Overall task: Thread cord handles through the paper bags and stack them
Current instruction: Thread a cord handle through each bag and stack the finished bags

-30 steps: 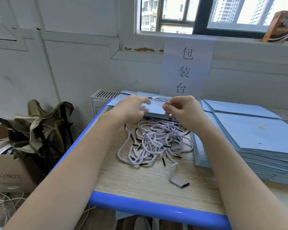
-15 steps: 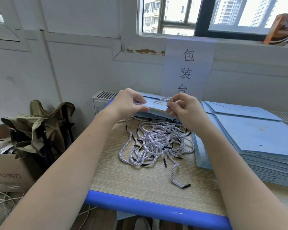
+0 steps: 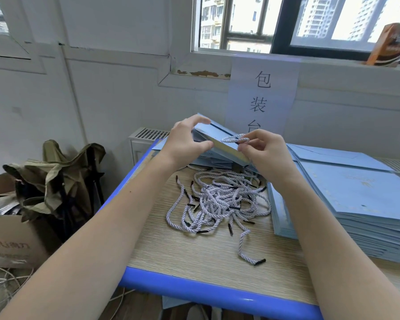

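A flat light-blue paper bag (image 3: 219,144) is lifted above the far side of the table, tilted with its top edge toward me. My left hand (image 3: 185,142) grips its left end, thumb below and fingers on top. My right hand (image 3: 263,151) pinches a white twisted cord (image 3: 234,138) that loops above the bag's edge. A tangled pile of white cords with black tips (image 3: 219,202) lies on the table below my hands. A thick stack of flat blue bags (image 3: 356,204) sits on the right.
The wooden table has a blue rim (image 3: 194,289). More blue bags (image 3: 208,158) lie under the lifted one at the back. A cardboard box (image 3: 7,239) and a folded olive stool (image 3: 56,179) stand on the floor at left. A paper sign (image 3: 261,95) hangs on the wall.
Both hands have raised the blue bag off the back pile and tilted it up. The cord loop in my right hand rose with it.
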`<action>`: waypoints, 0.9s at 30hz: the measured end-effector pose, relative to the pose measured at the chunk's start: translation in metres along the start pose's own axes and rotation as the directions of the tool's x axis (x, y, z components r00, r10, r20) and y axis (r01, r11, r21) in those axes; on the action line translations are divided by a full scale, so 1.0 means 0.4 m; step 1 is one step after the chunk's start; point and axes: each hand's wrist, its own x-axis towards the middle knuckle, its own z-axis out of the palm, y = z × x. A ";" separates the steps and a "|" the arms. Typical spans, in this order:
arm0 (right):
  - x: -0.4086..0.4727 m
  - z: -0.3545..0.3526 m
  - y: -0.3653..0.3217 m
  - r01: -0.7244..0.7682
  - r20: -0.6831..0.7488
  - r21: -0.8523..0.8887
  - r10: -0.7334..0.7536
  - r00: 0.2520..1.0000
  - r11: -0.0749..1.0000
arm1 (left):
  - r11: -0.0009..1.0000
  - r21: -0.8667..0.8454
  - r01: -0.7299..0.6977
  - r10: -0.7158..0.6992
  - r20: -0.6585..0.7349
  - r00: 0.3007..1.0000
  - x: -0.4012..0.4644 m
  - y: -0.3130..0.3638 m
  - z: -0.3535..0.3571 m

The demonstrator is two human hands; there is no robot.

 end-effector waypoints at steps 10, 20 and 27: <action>-0.002 0.004 -0.006 -0.045 -0.020 0.055 0.046 0.999 0.997 | 0.990 -0.088 -0.106 0.100 -0.072 0.992 -0.021 0.034 0.032; -0.005 0.009 -0.015 0.027 -0.018 0.041 -0.026 1.000 0.999 | 0.972 -0.208 -0.105 0.062 -0.201 0.978 -0.017 0.053 0.054; -0.011 0.011 -0.026 0.061 -0.015 0.092 -0.060 0.998 0.994 | 0.984 -0.077 -0.161 0.148 -0.150 0.978 -0.022 0.056 0.062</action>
